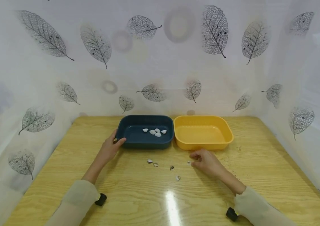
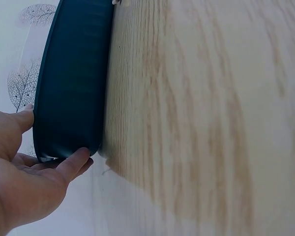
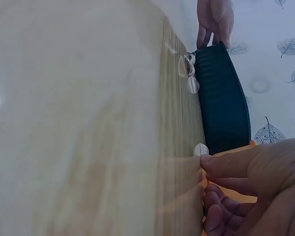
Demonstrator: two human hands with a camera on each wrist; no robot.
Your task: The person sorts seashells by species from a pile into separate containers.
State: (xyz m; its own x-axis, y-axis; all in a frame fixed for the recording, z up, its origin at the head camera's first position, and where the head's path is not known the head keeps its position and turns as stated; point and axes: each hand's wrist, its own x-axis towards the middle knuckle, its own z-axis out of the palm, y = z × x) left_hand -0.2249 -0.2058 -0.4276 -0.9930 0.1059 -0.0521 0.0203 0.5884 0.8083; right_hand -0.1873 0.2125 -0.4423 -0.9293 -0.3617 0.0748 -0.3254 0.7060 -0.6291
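Note:
My left hand (image 1: 111, 147) holds the left end of a dark blue plastic tray (image 1: 143, 146), its thumb over the rim and its fingers against the outer wall, as the left wrist view shows. Several white seashells (image 1: 152, 132) lie inside that tray. In front of a yellow tray (image 1: 202, 146), my right hand (image 1: 208, 163) is low over the table, pinching a small seashell (image 3: 200, 150) at the tips of thumb and forefinger. The other fingers curl in towards the palm. More loose shells (image 1: 149, 161) lie on the wood between the two hands.
Both trays stand side by side near the back of the wooden table (image 1: 137, 194). A white cloth with leaf prints (image 1: 154, 62) hangs behind and along the sides. Nearer the front lie a greyish shell (image 1: 172, 168) and a pale shell (image 1: 178, 178).

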